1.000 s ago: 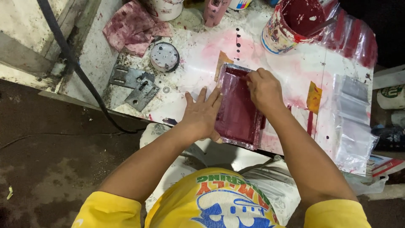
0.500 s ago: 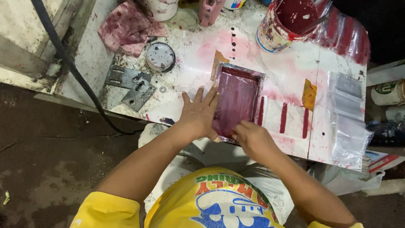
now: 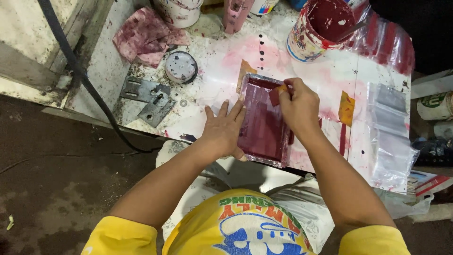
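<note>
A small framed printing screen [image 3: 262,127], coated in dark red ink, lies on the white, ink-stained table [image 3: 226,61]. My left hand [image 3: 223,130] presses flat on the screen's left edge, fingers spread. My right hand [image 3: 297,106] grips a small red-smeared scraper [image 3: 275,94] at the far end of the screen. A tin of red ink [image 3: 321,26] with a stick in it stands beyond my right hand.
A stained rag [image 3: 146,35], a round lid [image 3: 181,67] and metal hinge plates [image 3: 148,97] lie at the left. Clear plastic bags [image 3: 391,132] are stacked at the right, ink-striped ones behind. A black cable [image 3: 75,66] runs down the left side.
My right hand pulled the scraper from the far end of the screen to the near end, then returned to the far end. My left hand stayed on the frame.
</note>
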